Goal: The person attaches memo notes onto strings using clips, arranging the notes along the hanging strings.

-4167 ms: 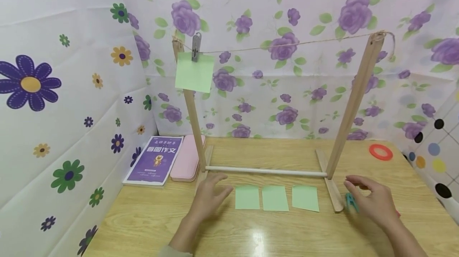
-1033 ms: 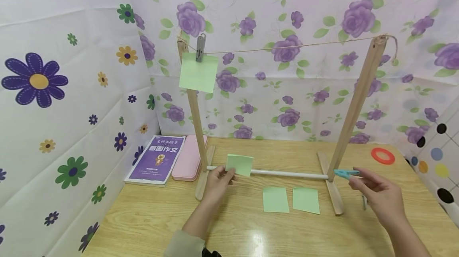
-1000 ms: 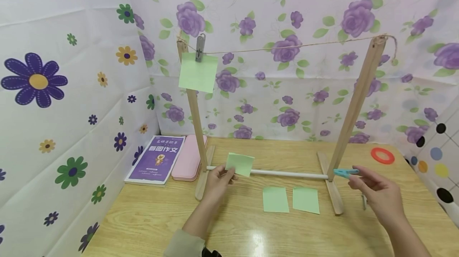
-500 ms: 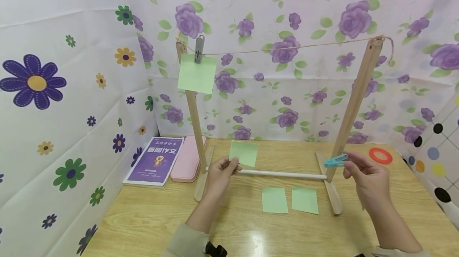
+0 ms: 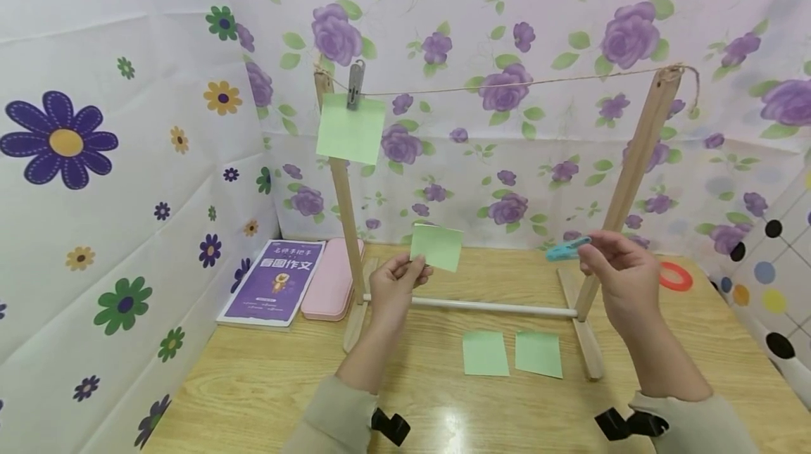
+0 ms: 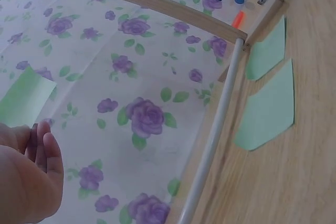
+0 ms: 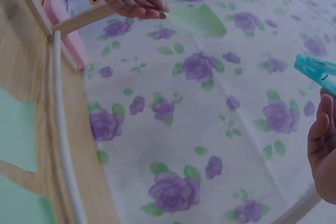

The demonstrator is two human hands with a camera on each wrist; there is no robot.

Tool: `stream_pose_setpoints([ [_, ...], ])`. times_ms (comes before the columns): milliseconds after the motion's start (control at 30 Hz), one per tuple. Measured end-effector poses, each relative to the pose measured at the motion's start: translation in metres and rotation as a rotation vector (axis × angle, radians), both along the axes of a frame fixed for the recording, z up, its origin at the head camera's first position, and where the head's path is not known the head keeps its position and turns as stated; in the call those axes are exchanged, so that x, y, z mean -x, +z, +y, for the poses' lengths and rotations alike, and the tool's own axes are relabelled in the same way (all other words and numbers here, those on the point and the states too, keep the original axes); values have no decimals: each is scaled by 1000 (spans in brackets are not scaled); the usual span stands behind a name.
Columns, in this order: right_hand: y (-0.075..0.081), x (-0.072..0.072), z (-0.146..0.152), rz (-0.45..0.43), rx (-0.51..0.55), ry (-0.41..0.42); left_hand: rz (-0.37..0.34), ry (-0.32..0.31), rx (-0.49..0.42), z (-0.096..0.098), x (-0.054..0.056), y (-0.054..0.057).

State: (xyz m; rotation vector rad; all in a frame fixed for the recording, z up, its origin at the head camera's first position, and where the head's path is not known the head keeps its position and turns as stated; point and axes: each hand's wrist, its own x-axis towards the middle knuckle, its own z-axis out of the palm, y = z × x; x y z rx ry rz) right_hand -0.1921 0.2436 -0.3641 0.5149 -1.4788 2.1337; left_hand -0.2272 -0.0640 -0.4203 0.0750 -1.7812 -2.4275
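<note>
My left hand [image 5: 394,286] pinches a green sticky note [image 5: 437,247] by its lower left corner, raised in front of the frame's white rod [image 5: 494,306]. My right hand [image 5: 624,274] grips a turquoise clothespin [image 5: 567,249] between thumb and fingers, its nose pointing left, near the right post [image 5: 640,148]. Across the top of the wooden frame runs a twine line [image 5: 456,89]. At its left end a grey clothespin [image 5: 355,84] holds another green note [image 5: 351,129]. The right wrist view shows the turquoise clothespin [image 7: 315,70] at its right edge.
Two green notes, a left one [image 5: 485,353] and a right one [image 5: 538,354], lie on the table before the rod. A purple book [image 5: 272,284] and a pink case [image 5: 331,281] sit at the left. Behind the right hand lies a red ring [image 5: 676,276].
The left hand has picked up the leftmost table note and raised it. The right hand has taken the turquoise clothespin from the table and moved up and left with it.
</note>
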Motion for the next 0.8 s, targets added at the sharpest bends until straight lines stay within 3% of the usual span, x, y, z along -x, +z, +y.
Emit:
stream_pose_setpoints([
  [200,33,12,-9,36,-232,-108,45,22,-35,6,4,13],
  [500,81,31,-25,188,-362,-42,124,25,-44,8,9,36],
  [667,101,39,-33,294,-449,-42,188,14,-45,9,10,45],
  [800,119,43,-38,387,-510,-77,212,6,-102,13,12,52],
])
